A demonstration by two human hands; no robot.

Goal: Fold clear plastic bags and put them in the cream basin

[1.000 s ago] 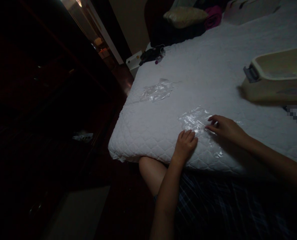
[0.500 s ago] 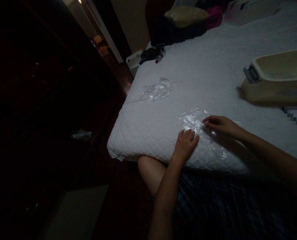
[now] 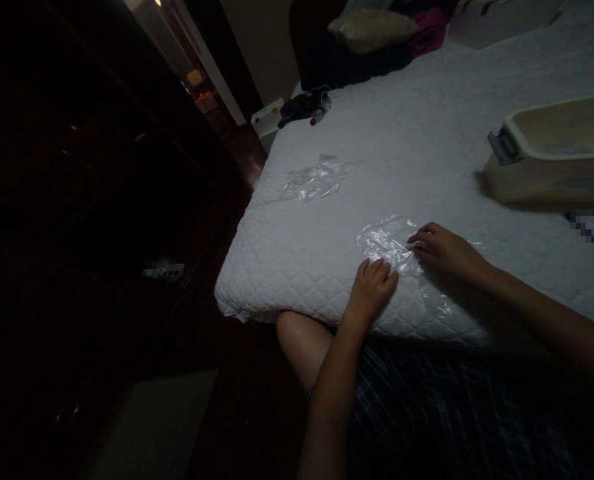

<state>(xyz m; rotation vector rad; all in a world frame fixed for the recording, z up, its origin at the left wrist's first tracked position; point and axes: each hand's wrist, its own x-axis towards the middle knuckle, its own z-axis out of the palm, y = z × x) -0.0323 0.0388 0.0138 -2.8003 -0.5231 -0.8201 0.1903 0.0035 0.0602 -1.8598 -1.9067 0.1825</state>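
Observation:
A clear, shiny plastic bag point(image 3: 383, 241) lies crinkled near the front edge of the white quilted bed point(image 3: 287, 257). My left hand point(image 3: 374, 287) rests on the bag's near edge, palm down and fingers spread. From the right, my right hand point(image 3: 439, 248) pinches at the bag's right part with thumb and fingertips drawn together. Its wrist and forearm hover over the rest of the film, which trails toward me and catches the light. Farther back on the bed lies a second clear plastic bag point(image 3: 315, 181), apart from both hands.
A beige plastic bin point(image 3: 541, 183) with a grey latch stands at the right. Toward the back are a dark bundle point(image 3: 299, 108), a yellowish pillow point(image 3: 371, 30), a magenta roll point(image 3: 428, 32) and a pale box point(image 3: 501, 23). Dark floor borders the bed's left side.
My right hand has shifted slightly up and its fingers have curled a little more at the bag. My left hand stays in place.

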